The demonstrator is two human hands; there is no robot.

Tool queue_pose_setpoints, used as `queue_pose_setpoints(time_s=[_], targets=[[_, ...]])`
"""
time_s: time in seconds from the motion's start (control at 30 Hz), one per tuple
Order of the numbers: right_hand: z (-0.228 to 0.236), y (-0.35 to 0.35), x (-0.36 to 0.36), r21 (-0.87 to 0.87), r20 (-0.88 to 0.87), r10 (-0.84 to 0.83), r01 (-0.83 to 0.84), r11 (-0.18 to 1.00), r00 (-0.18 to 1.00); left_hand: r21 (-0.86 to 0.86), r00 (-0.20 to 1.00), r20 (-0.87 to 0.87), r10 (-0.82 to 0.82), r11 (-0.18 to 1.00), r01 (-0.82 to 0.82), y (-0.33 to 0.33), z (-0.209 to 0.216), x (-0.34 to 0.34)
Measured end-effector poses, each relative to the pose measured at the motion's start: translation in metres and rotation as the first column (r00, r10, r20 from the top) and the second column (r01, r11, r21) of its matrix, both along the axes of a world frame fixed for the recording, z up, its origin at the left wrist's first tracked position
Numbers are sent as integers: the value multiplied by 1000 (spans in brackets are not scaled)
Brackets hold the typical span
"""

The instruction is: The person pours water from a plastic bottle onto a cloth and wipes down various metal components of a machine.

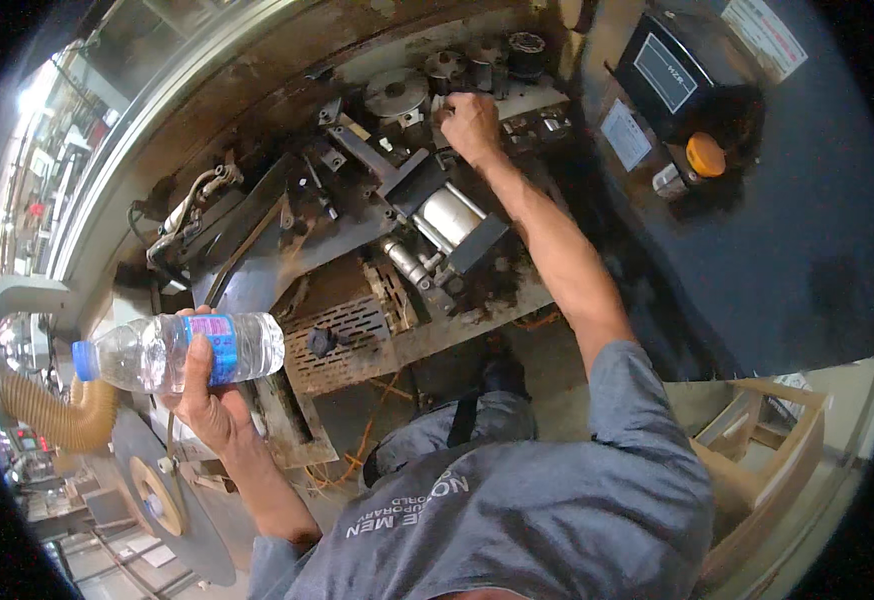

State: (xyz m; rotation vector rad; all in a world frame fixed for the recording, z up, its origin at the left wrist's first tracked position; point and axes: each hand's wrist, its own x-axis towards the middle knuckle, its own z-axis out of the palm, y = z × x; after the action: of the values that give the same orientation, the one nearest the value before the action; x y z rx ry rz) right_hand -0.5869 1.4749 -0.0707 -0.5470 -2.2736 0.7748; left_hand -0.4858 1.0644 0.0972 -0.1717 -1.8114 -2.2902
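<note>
A clear plastic water bottle [157,352] with a blue cap and a blue-pink label lies sideways in my left hand [215,408], its cap pointing left. My thumb presses across the label and the other fingers are behind the bottle. Stretched out over the greasy workbench, my right hand [471,130] has its fingers curled in beside a round metal disc [397,92] at the back. Whatever those fingers grip, if anything, is hidden. Below that hand sits a shiny metal cylinder [450,217] between dark end blocks.
A perforated metal plate [342,345] forms the bench's near part. To the right, a black box [679,80] and an orange-lidded container [705,156] stand on a dark sheet. A ribbed hose [72,418] and a large grey wheel [192,535] are at left, a wooden crate [779,480] lower right.
</note>
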Motion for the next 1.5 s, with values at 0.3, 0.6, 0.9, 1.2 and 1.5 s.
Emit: queue_pose_setpoints(time_s=[0.3, 0.6, 0.9, 1.2, 1.5], targets=[[0, 5, 4, 90, -63, 185, -179, 980, 981, -3, 995, 24, 95, 995, -95, -8, 2, 2], [-2, 5, 6, 139, 26, 257, -258, 956, 966, 30, 998, 40, 43, 999, -44, -2, 0, 7], [-4, 9, 3, 154, -29, 316, -308, 939, 948, 8, 998, 26, 53, 999, -53, 5, 3, 11], [2, 4, 8, 74, 10, 258, -258, 963, 966, 37, 1000, 8, 26, 999, -26, 7, 5, 14], [4, 5, 4, 47, 84, 182, -187, 981, 980, 23, 998, -1, 55, 998, -55, 5, 10, 22]])
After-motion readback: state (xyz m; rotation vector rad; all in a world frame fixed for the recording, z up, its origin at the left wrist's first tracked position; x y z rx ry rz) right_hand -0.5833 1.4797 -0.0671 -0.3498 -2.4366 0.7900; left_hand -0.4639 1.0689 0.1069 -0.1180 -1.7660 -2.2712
